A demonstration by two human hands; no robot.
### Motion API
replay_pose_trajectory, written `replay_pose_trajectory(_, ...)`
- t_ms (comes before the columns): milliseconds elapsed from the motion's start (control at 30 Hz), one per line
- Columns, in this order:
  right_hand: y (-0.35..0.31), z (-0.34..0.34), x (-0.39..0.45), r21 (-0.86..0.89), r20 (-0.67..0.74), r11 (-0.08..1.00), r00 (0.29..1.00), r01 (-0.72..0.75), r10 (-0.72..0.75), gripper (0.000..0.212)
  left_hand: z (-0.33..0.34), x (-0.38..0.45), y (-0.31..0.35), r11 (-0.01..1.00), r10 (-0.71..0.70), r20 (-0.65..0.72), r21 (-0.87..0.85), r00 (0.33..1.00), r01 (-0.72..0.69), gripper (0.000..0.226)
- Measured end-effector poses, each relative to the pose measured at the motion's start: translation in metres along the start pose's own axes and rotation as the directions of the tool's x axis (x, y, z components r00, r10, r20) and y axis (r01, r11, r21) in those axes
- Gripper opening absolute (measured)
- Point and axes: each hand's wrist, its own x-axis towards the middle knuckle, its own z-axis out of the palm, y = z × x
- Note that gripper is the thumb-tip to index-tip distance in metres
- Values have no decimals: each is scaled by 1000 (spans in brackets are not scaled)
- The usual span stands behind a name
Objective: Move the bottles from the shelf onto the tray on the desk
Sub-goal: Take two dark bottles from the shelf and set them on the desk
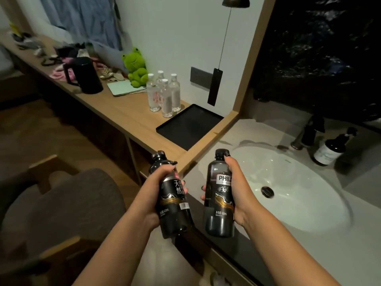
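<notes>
My left hand (153,190) grips a black bottle (174,201) with white characters on its label, tilted slightly left. My right hand (237,188) holds a second black bottle (219,201) marked PH8, nearly upright. Both bottles hang in front of me, near the corner where the wooden desk (115,108) meets the sink counter. The black rectangular tray (189,126) lies on the desk's right end, beyond the bottles, with nothing on it. Several clear water bottles (164,93) with white caps stand on the desk just left of the tray.
A white sink basin (288,188) lies to the right, with a dark faucet (311,131) and a dark pump bottle (329,149). A black kettle (85,76), a green frog plush (135,67) and clutter sit further along the desk. A grey chair (55,203) stands at the lower left.
</notes>
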Motion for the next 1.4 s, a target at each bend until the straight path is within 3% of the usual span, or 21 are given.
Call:
replay_pose_trajectory(233, -9, 84, 61, 50, 5, 999, 1000, -3, 3, 65, -36, 44, 105, 985, 80, -48, 158, 996, -71, 41)
replay_pose_trajectory(467, -40, 121, 133, -6, -70, 999, 997, 35, -36, 56, -52, 112, 163, 992, 83, -11, 100, 997, -81, 39)
replay_pose_trajectory(667, -79, 138, 204, -9, -94, 1000, 995, 20, -21, 60, -56, 180, 203, 995, 54, -67, 85, 996, -48, 43)
replay_pose_trajectory(900, -117, 173, 274, -187, -153, 982, 987, 17, -46, 62, -69, 239, 252, 993, 105, -174, 72, 979, -93, 44)
replay_pose_trajectory(1000, -128, 195, 305, -355, -154, 930, 975, 98, -161, 59, -80, 266, 273, 976, 175, -274, 171, 946, -131, 55)
replay_pose_trajectory(1133, -134, 225, 359, -581, -138, 787, 928, 207, -347, 81, -96, 310, 300, 926, 296, -337, 331, 894, -182, 49)
replay_pose_trajectory(1267, -136, 247, 416, -616, -162, 753, 898, 231, -408, 76, -119, 368, 331, 924, 287, -367, 351, 885, -154, 49)
replay_pose_trajectory(1400, -130, 260, 473, -646, -262, 750, 883, 139, -389, 58, -137, 422, 357, 911, 298, -342, 381, 891, -158, 40)
